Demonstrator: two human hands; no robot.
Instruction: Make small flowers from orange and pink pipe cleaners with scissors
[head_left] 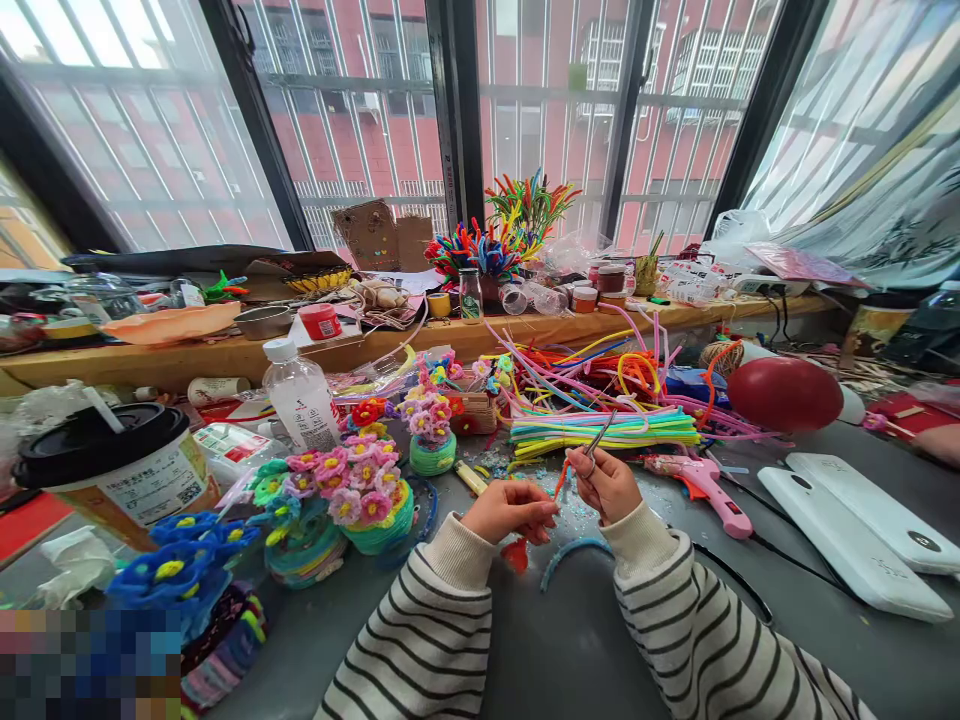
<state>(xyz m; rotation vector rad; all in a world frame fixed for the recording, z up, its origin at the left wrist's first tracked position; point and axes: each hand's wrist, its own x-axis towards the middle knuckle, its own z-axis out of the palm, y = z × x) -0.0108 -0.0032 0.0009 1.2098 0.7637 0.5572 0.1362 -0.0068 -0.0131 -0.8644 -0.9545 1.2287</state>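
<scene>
My left hand pinches a short orange-red pipe cleaner, its fingertips closed on the lower end. Close beside it, my right hand grips small metal scissors, blades pointing up and away. The pipe cleaner's upper end comes near the right fingers; whether they touch it, I cannot tell. Under my left hand, a red-orange piece shows in part, its kind unclear. A curved blue pipe cleaner lies on the grey table between my forearms.
Left stand fuzzy flower pots, a lidded cup and a bottle. Bundled pipe cleaners lie ahead. To the right are a pink glue gun with its cord, white devices and a red balloon.
</scene>
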